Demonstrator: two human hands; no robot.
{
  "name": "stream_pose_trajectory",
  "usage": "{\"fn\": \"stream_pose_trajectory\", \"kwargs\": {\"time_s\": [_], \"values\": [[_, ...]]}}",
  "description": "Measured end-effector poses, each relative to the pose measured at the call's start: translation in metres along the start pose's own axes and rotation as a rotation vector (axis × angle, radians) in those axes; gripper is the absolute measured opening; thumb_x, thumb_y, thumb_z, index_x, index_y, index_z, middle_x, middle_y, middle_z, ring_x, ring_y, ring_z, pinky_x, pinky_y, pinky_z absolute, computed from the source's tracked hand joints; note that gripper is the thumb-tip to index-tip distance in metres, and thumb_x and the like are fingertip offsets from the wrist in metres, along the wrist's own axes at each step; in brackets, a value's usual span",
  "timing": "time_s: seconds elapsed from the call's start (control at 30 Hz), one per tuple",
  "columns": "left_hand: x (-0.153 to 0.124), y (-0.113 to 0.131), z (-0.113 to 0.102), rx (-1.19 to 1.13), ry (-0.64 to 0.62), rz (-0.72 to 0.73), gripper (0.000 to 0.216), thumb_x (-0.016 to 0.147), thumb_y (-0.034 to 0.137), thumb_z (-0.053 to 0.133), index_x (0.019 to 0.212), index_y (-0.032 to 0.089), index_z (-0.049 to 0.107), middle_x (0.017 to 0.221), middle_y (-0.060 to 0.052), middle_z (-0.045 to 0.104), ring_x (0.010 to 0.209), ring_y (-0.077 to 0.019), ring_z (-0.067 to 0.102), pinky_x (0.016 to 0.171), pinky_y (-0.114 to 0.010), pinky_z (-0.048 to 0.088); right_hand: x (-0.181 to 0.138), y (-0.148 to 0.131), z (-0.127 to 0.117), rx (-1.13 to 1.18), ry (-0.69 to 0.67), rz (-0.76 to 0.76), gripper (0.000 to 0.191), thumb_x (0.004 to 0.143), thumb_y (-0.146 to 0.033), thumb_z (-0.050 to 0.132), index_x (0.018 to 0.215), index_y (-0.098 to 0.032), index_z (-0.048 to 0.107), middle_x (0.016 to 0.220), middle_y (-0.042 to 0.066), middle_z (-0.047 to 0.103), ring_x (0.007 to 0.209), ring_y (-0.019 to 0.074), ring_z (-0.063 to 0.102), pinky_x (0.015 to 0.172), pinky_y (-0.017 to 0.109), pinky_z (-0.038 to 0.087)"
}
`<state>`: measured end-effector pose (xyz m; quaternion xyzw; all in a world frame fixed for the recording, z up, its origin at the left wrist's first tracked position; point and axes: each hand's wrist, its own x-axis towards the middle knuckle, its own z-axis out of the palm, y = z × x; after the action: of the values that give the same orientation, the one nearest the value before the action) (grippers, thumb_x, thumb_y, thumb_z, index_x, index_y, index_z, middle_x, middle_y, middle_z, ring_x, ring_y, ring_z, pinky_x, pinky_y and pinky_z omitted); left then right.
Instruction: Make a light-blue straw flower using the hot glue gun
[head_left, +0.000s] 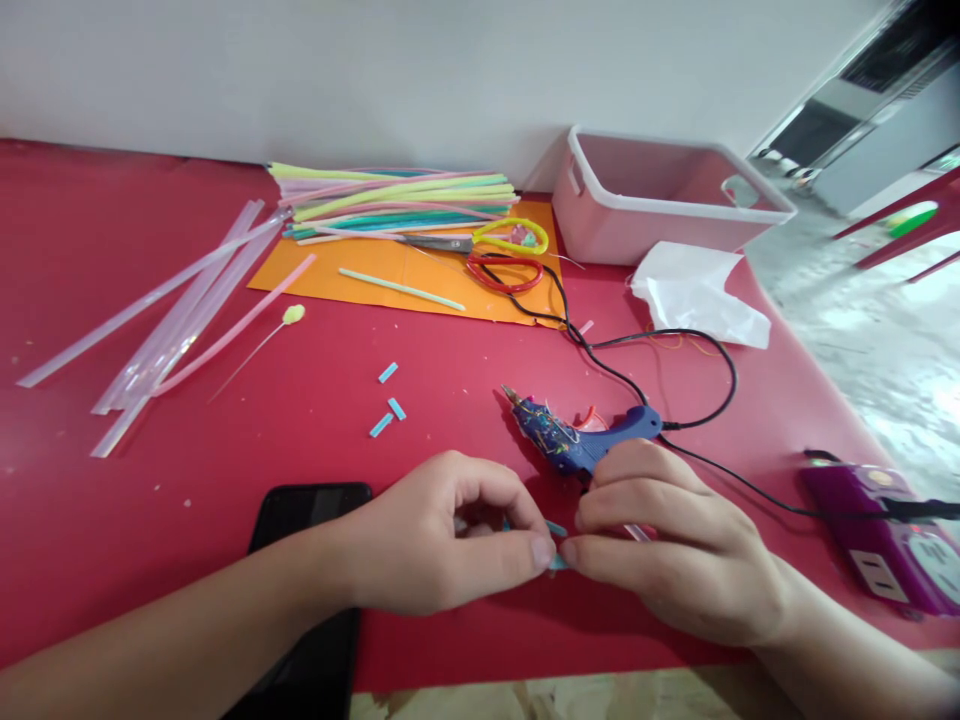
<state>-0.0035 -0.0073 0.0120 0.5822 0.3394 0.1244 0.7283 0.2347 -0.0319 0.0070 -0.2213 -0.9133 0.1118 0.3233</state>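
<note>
The left hand (pixel 442 540) and right hand (pixel 675 550) of a person meet fingertip to fingertip, both pinching a small, flat light-blue strip (pixel 558 563) near the front edge of a red tabletop (pixel 142 510). Just beyond the right hand lies a blue plastic glue gun (pixel 559 440) with its cord attached, while three short blue pieces (pixel 382 425) lie toward the tabletop's middle. A black rectangular phone (pixel 319 660) sits near the front edge, partly hidden by the left forearm (pixel 225 610). Pastel fuzzy pipe cleaners (pixel 405 195) and yellow-and-red-handled scissors (pixel 442 243) rest on an orange sheet (pixel 360 255) by the back edge.
</note>
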Motion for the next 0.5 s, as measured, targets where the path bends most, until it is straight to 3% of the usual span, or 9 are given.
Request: {"fn": "stream_pose_trajectory", "kwargs": {"time_s": [0.3,0.5], "values": [[0.0016,-0.0001,0.0021,0.033,-0.012,0.013,0.018,0.081,0.030,0.064,0.073,0.014,0.069,0.070,-0.004,0.062,0.064,-0.0142,0.053,0.056,-0.025,0.040,-0.0031,-0.0004,-0.0001,-0.136,0.041,-0.017,0.018,0.090,-0.007,0.060,0.102,-0.016,0.069,0.091,0.005,0.067,0.088,0.0163,0.060,0.077,0.035,0.055],[0.0037,-0.0031,0.0040,0.034,0.116,0.078,0.016,0.080,0.026,0.062,0.069,0.015,0.063,0.067,-0.002,0.058,0.061,-0.0121,0.051,0.055,-0.024,0.039,-0.0009,-0.0005,0.0037,-0.119,0.089,0.052,0.027,0.088,-0.005,0.059,0.110,-0.020,0.064,0.094,0.005,0.067,0.086,0.0169,0.062,0.077,0.035,0.055]]}}
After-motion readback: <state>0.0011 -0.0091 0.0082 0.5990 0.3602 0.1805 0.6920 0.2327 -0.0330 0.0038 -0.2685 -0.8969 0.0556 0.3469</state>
